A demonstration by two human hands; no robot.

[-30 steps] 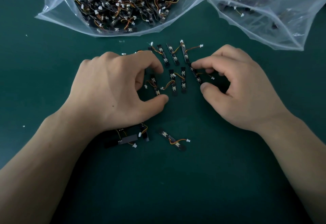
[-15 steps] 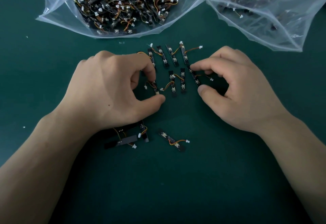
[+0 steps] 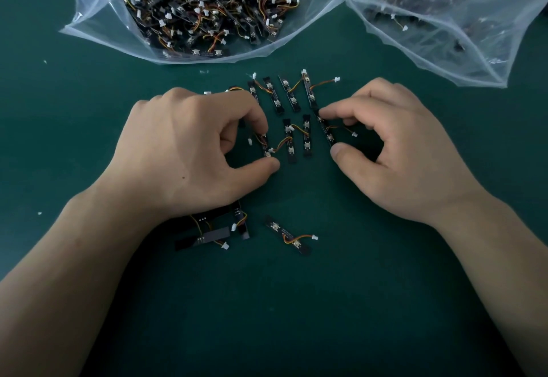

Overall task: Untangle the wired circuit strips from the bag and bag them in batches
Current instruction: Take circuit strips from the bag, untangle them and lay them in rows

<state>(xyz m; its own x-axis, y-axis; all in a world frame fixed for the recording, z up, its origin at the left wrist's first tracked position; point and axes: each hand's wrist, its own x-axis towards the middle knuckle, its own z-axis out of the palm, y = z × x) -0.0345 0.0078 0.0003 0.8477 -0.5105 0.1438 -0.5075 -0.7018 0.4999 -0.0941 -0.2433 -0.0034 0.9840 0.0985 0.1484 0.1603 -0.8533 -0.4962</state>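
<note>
Left grip (image 3: pixel 189 151) crept inward, pinching a strip (image 3: pixel 265 146); my right grip (image 3: pixel 394 157) pinches another strip (image 3: pixel 326 133); source bag (image 3: pixel 95 20) mostly full, I judge.

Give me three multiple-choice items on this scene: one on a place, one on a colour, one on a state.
1. Where does the fuller bag lie?
A. beyond the left hand
B. beside the wrists
C. at the near edge

2. The mat is:
A. red
B. dark green
C. white

3. The right hand is:
A. flat on the mat
B. pinching a strip by its ends
C. lifting the bag

Key:
1 A, it sits at the top left, past that hand's knuckles.
2 B, the surface is dark green all over.
3 B, the forefinger is on one end and the thumb at the other.
</note>
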